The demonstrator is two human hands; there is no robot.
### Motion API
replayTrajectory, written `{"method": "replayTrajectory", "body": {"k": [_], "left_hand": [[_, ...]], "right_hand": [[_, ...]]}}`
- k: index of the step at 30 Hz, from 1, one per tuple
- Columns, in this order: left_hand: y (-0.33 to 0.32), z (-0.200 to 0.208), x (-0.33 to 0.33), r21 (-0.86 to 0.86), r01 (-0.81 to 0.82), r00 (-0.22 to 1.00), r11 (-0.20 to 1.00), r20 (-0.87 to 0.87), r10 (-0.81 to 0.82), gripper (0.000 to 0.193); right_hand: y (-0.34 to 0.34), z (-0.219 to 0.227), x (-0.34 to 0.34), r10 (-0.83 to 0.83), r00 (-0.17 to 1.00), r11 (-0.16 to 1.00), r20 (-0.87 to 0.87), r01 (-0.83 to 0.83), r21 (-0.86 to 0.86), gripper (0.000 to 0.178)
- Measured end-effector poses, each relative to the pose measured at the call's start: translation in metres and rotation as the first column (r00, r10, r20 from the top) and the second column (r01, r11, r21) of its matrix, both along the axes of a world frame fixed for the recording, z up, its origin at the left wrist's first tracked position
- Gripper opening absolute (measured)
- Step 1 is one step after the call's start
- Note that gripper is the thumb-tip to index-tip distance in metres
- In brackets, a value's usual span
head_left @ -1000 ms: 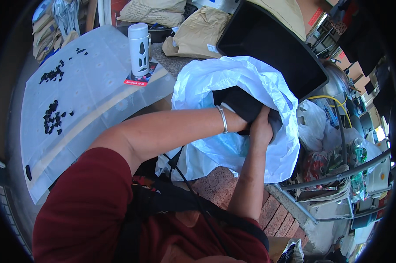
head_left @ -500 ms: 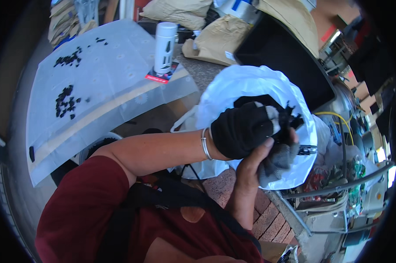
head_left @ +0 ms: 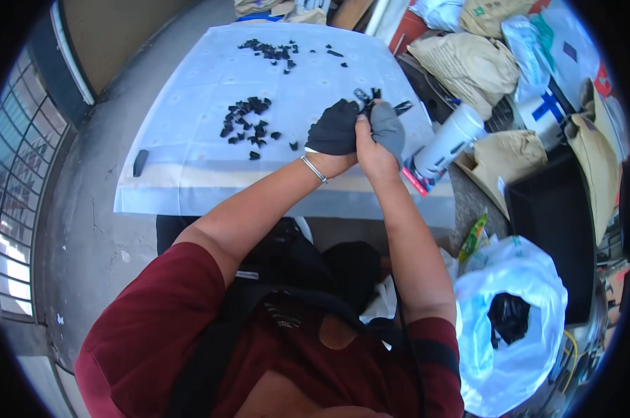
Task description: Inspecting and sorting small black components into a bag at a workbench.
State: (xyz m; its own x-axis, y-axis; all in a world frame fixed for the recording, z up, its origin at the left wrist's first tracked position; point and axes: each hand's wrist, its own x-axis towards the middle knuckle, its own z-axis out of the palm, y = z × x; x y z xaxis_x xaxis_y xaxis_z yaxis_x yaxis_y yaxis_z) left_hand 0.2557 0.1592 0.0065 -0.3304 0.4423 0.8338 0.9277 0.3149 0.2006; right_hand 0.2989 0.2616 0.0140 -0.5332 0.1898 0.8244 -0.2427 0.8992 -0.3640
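My left hand [head_left: 334, 129], in a black fingerless glove with a silver bangle at the wrist, is closed and pressed against my right hand [head_left: 386, 132]. The right hand wears a grey glove and is closed too. Black plastic pieces [head_left: 370, 102], some shiny and strip-like, stick out from the top of both hands; how many each one holds is hidden. Both hands are above the right part of a table with a white cloth [head_left: 182, 125]. Left of them lies a loose pile of small black pieces [head_left: 245, 118], and a second pile [head_left: 269, 52] lies farther back.
Beside my right hand a white bottle [head_left: 448, 139] stands on a red and dark card [head_left: 416, 181]. A white bag [head_left: 496, 369] with black material inside is at the lower right, near a black bin [head_left: 555, 223]. Paper sacks [head_left: 464, 63] are heaped behind.
My hands have moved from above the white bag leftward to above the table, black pieces still in them. The view has turned left, bringing the table to the middle.
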Motion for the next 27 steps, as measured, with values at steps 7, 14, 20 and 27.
{"method": "replayTrajectory", "body": {"k": [7,14,20,27], "left_hand": [[-0.005,-0.019,-0.080,-0.245,0.019,0.870,0.969,0.482,0.105,0.045],[-0.031,-0.022,-0.121,-0.459,0.037,0.505,0.888,0.775,0.379,0.048],[-0.060,-0.022,-0.106,-0.165,-0.128,0.801,0.978,0.564,0.200,0.033],[-0.074,-0.022,-0.073,-0.120,-0.005,0.790,0.993,0.609,0.078,0.034]], "right_hand": [[0.027,0.001,-0.027,0.258,0.852,0.904,0.456,-0.045,-0.425,0.039],[0.013,0.035,0.138,0.129,0.941,0.834,0.312,0.067,-0.548,0.020],[-0.055,-0.053,0.347,-0.301,0.833,0.677,0.465,0.530,-0.511,0.016],[-0.077,-0.224,0.270,-0.925,0.363,0.326,0.115,0.911,-0.253,0.030]]}}
